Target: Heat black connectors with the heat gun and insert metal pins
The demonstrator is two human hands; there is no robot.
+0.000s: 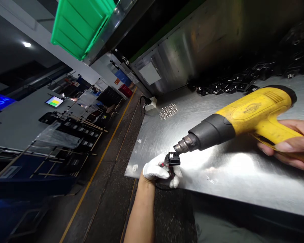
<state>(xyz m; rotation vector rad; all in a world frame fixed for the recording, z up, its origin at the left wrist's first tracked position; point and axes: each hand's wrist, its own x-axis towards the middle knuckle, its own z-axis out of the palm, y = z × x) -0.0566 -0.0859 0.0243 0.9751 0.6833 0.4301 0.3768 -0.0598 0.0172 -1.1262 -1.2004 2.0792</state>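
Forearm [142,212] bare, the left arm rises from the bottom edge of the frame, left of centre, up to a white-gloved left hand [157,169]. This hand is bent inward, its gloved fingers curled and pinching a small black part [174,159] just below the middle of the frame. Something dark with a red spot shows between the fingers; whether it belongs to the part cannot be told. The right hand [297,140], bare, comes in from the right edge, fingers wrapped around the handle of a yellow heat gun [250,109].

The left hand is at the near left corner of the metal table [233,187], whose left edge slants down beside the dark floor [111,192] and whose front edge runs toward the lower right. Open metal lies between the heat gun and that front edge, and between the nozzle [188,142] and the cluster of small metal pieces [168,111]. Black parts [233,84] pile along the back, at upper right.

The heat gun's long axis slopes from upper right to centre, nozzle pointing lower left, its tip right at the black part; contact cannot be told. The part's flat face turns toward the lower right.
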